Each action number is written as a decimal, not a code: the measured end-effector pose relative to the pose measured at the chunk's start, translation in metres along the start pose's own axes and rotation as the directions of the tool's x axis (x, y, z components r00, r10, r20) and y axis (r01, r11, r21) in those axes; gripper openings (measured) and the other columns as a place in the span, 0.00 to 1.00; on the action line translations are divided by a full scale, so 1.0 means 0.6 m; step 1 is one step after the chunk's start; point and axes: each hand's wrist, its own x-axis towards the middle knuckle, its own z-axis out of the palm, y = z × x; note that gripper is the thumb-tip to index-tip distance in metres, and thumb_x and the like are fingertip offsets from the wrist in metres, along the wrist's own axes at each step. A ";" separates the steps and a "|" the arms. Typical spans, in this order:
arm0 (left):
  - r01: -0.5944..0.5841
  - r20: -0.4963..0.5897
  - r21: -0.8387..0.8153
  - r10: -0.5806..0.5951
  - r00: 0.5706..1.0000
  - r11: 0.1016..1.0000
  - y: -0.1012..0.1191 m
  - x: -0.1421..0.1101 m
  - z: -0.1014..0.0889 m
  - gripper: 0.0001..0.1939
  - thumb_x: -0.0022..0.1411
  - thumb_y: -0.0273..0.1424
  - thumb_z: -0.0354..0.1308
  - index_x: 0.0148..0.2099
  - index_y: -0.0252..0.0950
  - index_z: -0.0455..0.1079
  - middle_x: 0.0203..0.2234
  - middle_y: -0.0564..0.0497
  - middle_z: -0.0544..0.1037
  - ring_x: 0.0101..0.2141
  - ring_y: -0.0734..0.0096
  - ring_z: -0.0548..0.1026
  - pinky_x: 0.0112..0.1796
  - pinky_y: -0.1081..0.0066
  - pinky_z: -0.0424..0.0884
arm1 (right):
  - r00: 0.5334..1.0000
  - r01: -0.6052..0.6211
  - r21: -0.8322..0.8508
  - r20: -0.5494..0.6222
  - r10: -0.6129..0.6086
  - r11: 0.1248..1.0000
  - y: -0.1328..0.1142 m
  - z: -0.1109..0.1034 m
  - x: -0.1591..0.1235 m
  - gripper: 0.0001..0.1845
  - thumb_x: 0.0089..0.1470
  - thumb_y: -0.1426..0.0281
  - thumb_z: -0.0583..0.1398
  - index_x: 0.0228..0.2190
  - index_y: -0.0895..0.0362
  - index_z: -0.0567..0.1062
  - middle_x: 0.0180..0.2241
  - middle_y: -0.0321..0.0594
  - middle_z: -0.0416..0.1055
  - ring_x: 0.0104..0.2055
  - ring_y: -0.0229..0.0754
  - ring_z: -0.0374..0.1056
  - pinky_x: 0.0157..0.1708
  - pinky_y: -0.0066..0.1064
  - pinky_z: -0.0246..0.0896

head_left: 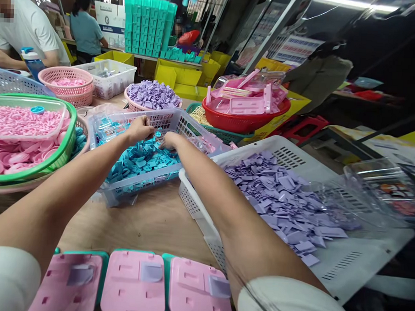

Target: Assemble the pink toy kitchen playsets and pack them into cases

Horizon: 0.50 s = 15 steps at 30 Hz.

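Note:
Both hands are over a clear plastic basket (143,176) heaped with small blue plastic pieces (145,158). My left hand (141,128) is above the heap with its fingers curled closed; what they hold, if anything, is hidden. Just to its right, my right hand (171,141) reaches down among the pieces, fingers bent together, their tips partly hidden. A small round blue piece (158,134) shows between the hands. Along the near table edge lie pink panels (133,285) on teal parts, each bearing a lilac piece (151,272).
A white basket (194,205) of lilac pieces stands right, beneath my right forearm. Left is a green-rimmed basket (71,136) of pink parts. Behind are a lilac-filled basket (153,94), a red basin (236,122) and stacked teal parts (147,27). Other people (30,28) sit farther back.

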 end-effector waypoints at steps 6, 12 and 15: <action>0.053 0.001 0.095 -0.054 0.999 0.994 0.008 -0.016 -0.006 0.25 0.66 0.44 0.58 0.56 0.30 0.68 0.26 0.52 0.71 0.21 0.77 0.68 0.23 0.75 0.61 | 0.982 -0.071 0.318 -0.142 0.121 0.946 -0.006 -0.018 -0.027 0.20 0.65 0.59 0.55 0.43 0.63 0.78 0.34 0.44 0.78 0.32 0.39 0.73 0.34 0.27 0.69; -0.058 0.122 0.001 0.057 0.991 0.998 0.013 -0.025 -0.004 0.42 0.56 0.40 0.70 0.68 0.36 0.60 0.24 0.57 0.70 0.22 0.76 0.70 0.26 0.76 0.65 | 0.984 0.127 0.742 -0.175 0.008 0.659 -0.032 -0.023 -0.038 0.28 0.70 0.53 0.44 0.40 0.61 0.74 0.26 0.38 0.73 0.25 0.36 0.68 0.29 0.26 0.67; -0.042 0.095 -0.017 0.044 0.995 0.999 0.008 -0.018 -0.004 0.34 0.57 0.30 0.69 0.65 0.39 0.66 0.21 0.59 0.68 0.18 0.82 0.62 0.23 0.77 0.62 | 0.985 0.131 0.649 -0.173 -0.022 0.750 -0.029 -0.026 -0.036 0.28 0.71 0.57 0.42 0.45 0.63 0.73 0.30 0.44 0.76 0.31 0.39 0.72 0.33 0.28 0.69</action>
